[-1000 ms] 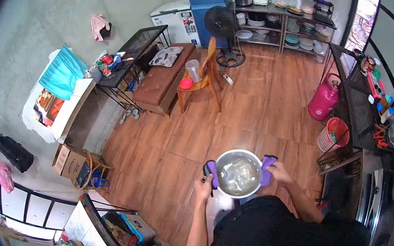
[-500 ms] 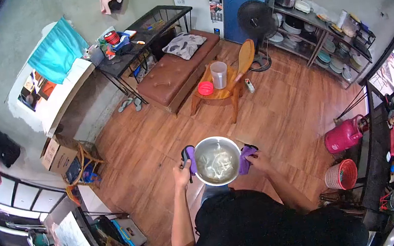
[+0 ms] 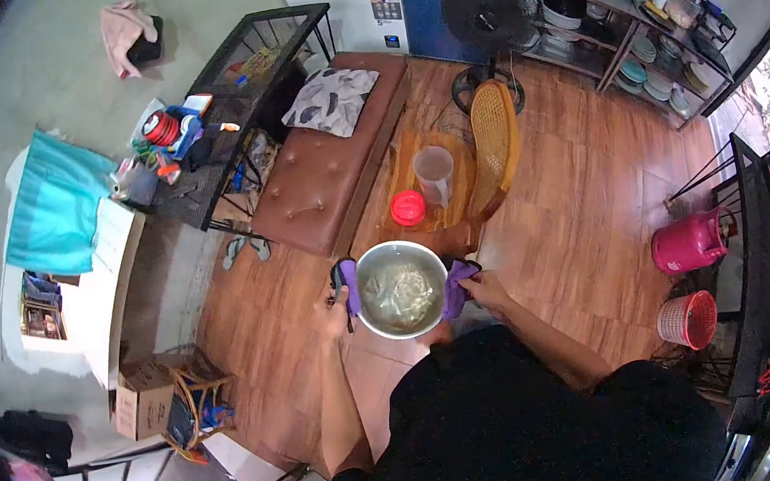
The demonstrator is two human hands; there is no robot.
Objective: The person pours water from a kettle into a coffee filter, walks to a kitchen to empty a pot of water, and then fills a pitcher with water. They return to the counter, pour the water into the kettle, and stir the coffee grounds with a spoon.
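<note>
Between my hands is a round metal pot (image 3: 402,289) with clear liquid in it, held level above the floor. My left hand (image 3: 336,308) is closed on a purple and black pot holder (image 3: 346,287) at the pot's left side. On the opposite side, my right hand (image 3: 483,290) grips a second purple pot holder (image 3: 457,289). The pot's handles are hidden under the cloths. Just beyond the pot stands a wooden chair (image 3: 496,151), with a clear plastic pitcher (image 3: 435,172) and a red lid (image 3: 408,208) on its seat.
A brown padded bench (image 3: 327,175) with a pillow lies beyond, left of the chair. Behind the chair stands a black fan (image 3: 483,15). To the right are a pink gas cylinder (image 3: 686,244) and a red basket (image 3: 687,321). Cardboard box (image 3: 144,400) at left.
I have moved forward with the pot, so the chair, pitcher and red lid are now closer to it. Both hands keep their hold.
</note>
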